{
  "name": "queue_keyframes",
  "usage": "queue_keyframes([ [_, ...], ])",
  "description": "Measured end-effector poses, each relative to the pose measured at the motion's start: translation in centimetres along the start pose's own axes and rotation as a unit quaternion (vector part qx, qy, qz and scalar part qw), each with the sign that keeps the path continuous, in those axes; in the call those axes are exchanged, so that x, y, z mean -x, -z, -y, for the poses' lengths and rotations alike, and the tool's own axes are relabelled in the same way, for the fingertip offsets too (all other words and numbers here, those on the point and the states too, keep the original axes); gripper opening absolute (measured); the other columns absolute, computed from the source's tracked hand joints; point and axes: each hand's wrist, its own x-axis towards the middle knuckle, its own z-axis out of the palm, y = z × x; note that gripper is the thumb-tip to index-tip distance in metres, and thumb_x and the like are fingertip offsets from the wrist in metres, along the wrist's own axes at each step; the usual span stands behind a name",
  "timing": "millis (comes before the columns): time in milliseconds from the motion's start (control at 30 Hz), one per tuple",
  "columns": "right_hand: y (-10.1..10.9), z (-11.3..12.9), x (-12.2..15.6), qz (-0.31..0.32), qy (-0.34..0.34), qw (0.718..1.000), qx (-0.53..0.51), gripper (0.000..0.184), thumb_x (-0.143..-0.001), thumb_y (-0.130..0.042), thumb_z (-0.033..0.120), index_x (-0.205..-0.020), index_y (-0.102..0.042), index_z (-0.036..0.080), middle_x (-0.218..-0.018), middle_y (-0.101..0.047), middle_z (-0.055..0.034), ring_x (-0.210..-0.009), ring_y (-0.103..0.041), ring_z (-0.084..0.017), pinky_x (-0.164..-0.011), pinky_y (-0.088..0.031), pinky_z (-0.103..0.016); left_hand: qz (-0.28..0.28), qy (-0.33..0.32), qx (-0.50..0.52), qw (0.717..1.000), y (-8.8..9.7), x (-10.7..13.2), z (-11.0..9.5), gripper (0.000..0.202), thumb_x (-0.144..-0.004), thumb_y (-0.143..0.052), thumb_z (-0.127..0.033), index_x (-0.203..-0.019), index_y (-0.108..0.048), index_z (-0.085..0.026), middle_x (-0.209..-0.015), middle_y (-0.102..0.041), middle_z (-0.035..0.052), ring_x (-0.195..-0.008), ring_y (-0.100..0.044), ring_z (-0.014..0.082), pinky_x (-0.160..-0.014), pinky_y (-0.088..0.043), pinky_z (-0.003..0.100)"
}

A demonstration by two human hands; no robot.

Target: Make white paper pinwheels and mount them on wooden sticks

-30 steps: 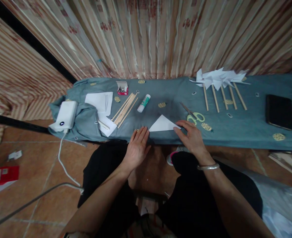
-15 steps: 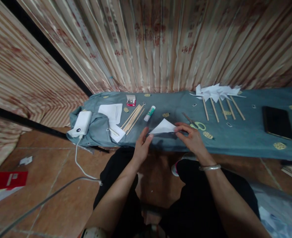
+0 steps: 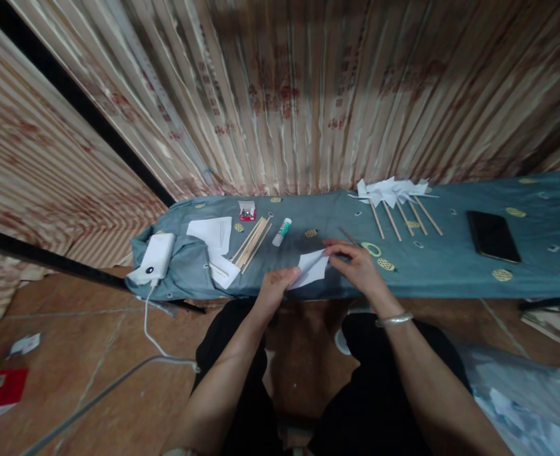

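A small white sheet of paper (image 3: 313,267) with a crease across it is held between my two hands above the table's near edge. My left hand (image 3: 277,286) pinches its left corner, thumb on top. At the right corner, my right hand (image 3: 356,265) grips the paper between thumb and fingers. Just beyond my right hand lie scissors (image 3: 370,248) with pale green handles, partly hidden by the fingers. A glue stick (image 3: 282,232) lies a little past the paper, and several thin wooden sticks (image 3: 251,246) lie to its left.
Paper pinwheels (image 3: 391,190) on sticks lie at the back right, with a dark phone or tablet (image 3: 493,236) farther right. On the left are white sheets (image 3: 208,233), a small red box (image 3: 247,211) and a white power bank (image 3: 158,254) with a cable.
The paper was a folded triangle with its point away from me; now it is opened out and tilted. My left hand has moved closer to its middle. The view has shifted slightly.
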Motion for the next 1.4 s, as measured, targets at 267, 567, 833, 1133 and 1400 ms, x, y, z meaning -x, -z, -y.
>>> queue_keyframes([
  [267, -0.9, 0.1, -1.7, -0.035, -0.023, 0.999, 0.001, 0.034, -0.077, -0.064, 0.034, -0.108, -0.071, 0.019, -0.112, -0.074, -0.0100, -0.099, -0.070, -0.023, -0.088, -0.054, -0.037, -0.044, -0.037, -0.016, 0.998, -0.2, -1.8, -1.5, 0.040, -0.041, -0.090, -0.042, -0.063, -0.076, -0.013, -0.060, -0.070, 0.0035, -0.054, -0.057, 0.0131, -0.056, -0.045, 0.026],
  [567, 2.7, -1.4, -2.2, -0.048, -0.168, 0.838, 0.517, 0.039, -0.087, -0.047, 0.015, -0.120, -0.066, 0.006, -0.108, -0.071, -0.0265, -0.101, -0.069, -0.035, -0.087, -0.051, -0.044, -0.104, -0.090, 0.048, 0.989, 0.3, -4.8, -4.2, 0.032, -0.044, -0.086, -0.037, -0.064, -0.076, -0.013, -0.065, -0.072, 0.0056, -0.060, -0.062, 0.0170, -0.061, -0.048, 0.029],
  [833, 3.8, -2.2, -0.9, 0.024, -0.222, 0.784, 0.579, 0.033, -0.092, -0.048, 0.024, -0.116, -0.067, 0.011, -0.101, -0.075, -0.0203, -0.095, -0.072, -0.032, -0.077, -0.051, -0.036, -0.103, -0.092, 0.057, 0.989, 1.5, -6.5, -3.3, 0.030, -0.048, -0.085, -0.035, -0.067, -0.077, -0.013, -0.068, -0.074, 0.0066, -0.064, -0.063, 0.0180, -0.067, -0.049, 0.030],
  [1133, 2.8, -2.6, -1.5, -0.006, -0.182, 0.825, 0.535, 0.033, -0.088, -0.054, 0.023, -0.116, -0.067, 0.013, -0.096, -0.076, -0.0180, -0.089, -0.073, -0.030, -0.075, -0.051, -0.035, -0.070, -0.075, 0.056, 0.993, -0.2, -7.1, -4.2, 0.028, -0.047, -0.084, -0.035, -0.060, -0.071, -0.014, -0.057, -0.066, 0.0027, -0.051, -0.055, 0.0131, -0.051, -0.041, 0.025],
  [1400, -1.4, -3.1, -1.3, -0.089, -0.263, 0.957, -0.087, 0.050, -0.062, -0.078, 0.043, -0.102, -0.068, 0.015, -0.077, -0.074, -0.0059, -0.061, -0.064, -0.017, -0.057, -0.048, -0.029, -0.072, -0.109, 0.061, 0.990, -0.5, -7.6, -4.5, 0.029, -0.050, -0.083, -0.031, -0.068, -0.069, -0.014, -0.066, -0.069, 0.0034, -0.058, -0.060, 0.0149, -0.053, -0.044, 0.025],
])
